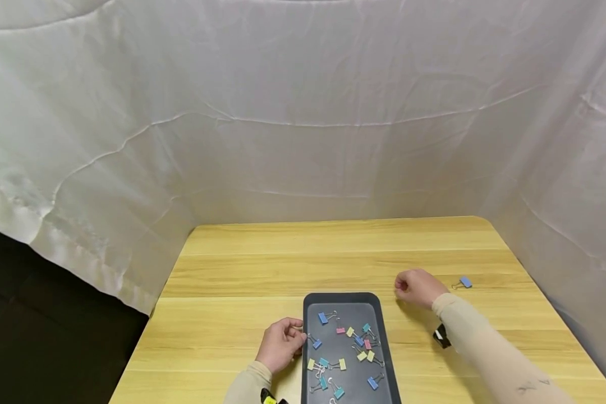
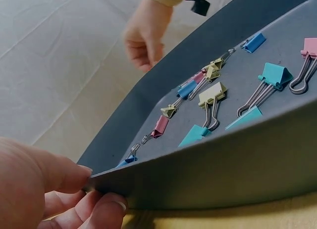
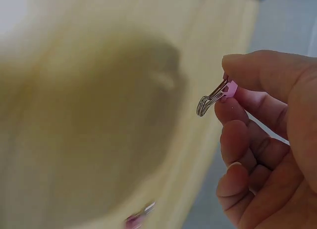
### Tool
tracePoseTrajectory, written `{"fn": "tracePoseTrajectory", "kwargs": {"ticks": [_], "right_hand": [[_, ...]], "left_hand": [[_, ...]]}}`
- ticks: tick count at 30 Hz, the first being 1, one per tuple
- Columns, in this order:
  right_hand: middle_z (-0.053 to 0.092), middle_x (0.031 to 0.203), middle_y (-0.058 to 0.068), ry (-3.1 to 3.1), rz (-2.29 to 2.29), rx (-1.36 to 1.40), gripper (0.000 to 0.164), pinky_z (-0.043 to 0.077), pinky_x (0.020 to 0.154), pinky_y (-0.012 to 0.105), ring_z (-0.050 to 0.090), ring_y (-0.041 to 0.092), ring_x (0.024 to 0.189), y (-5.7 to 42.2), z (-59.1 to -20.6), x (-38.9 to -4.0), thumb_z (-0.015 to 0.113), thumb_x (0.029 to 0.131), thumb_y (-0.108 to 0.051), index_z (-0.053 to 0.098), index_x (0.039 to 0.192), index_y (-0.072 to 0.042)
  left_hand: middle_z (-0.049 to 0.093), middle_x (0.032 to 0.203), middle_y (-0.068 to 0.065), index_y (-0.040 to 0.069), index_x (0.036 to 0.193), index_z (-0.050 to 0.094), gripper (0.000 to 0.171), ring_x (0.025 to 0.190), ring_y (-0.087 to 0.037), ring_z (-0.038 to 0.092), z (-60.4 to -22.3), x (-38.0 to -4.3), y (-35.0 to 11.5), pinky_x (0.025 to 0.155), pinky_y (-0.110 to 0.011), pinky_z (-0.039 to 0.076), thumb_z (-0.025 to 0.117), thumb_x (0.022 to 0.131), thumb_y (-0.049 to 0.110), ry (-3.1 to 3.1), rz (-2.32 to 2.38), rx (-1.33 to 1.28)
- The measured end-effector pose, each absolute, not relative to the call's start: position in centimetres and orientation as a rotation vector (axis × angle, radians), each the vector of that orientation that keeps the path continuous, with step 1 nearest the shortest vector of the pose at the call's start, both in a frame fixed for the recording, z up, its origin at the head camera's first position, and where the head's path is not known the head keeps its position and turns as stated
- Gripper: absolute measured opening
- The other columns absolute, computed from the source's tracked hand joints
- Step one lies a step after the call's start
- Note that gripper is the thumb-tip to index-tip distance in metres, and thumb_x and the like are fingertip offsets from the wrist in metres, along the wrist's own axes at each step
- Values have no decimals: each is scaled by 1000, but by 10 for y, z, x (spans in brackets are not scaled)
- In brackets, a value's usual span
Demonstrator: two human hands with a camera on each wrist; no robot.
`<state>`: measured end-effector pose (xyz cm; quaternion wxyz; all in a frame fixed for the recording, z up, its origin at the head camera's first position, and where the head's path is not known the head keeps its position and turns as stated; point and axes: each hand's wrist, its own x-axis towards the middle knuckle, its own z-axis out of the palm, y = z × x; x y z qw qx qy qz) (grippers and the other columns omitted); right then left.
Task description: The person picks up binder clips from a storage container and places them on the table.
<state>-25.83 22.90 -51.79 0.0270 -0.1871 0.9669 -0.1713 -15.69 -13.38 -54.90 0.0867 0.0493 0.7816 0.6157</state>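
Observation:
A dark grey tray (image 1: pixel 308 387) lies on the table with several binder clips in blue, pink, yellow and teal scattered over its floor. My left hand (image 1: pixel 281 343) pinches the tray's left rim; in the left wrist view its thumb (image 2: pixel 64 175) is over the edge and the fingers curl below. Beyond the tray's right side, my right hand (image 1: pixel 418 287) is over the table. Between its thumb and fingertips it pinches a pink binder clip (image 3: pixel 230 89), wire handles pointing away from the palm. That clip is hidden in the head view.
On the wooden table (image 1: pixel 222 269), a blue binder clip (image 1: pixel 466 281) lies just right of my right hand. A blurred pink clip (image 3: pixel 134 221) shows low in the right wrist view. Pale cloth (image 1: pixel 303 168) hangs behind and beside the table.

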Motion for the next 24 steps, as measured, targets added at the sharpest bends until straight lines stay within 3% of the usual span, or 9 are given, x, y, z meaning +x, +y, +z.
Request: {"fn": "tracePoseTrajectory", "kwargs": {"ticks": [8, 16, 24], "right_hand": [[51, 70, -7, 2965, -473, -453, 8, 39, 57, 30, 44, 11, 62, 273, -536, -243, 67, 77, -14, 60, 80, -16], [48, 67, -8, 3003, -428, -457, 13, 37, 55, 28, 42, 11, 60, 290, -537, -238, 70, 76, -19, 57, 77, -17], [46, 64, -8, 3028, -437, -447, 13, 35, 55, 28, 41, 11, 58, 295, -537, -235, 69, 75, -19, 56, 75, -18]], "left_hand": [[60, 76, -7, -8, 106, 56, 28, 60, -19, 60, -559, -158, -136, 51, -31, 52, 65, 81, 3, 2337, 1819, 147], [60, 79, -17, -14, 105, 54, 26, 64, -32, 61, -530, -150, -134, 56, -45, 52, 61, 82, -4, 2321, 1836, 161], [59, 79, -19, -15, 104, 54, 25, 65, -33, 61, -514, -145, -132, 58, -45, 52, 60, 82, -4, 2342, 1813, 170]]}}
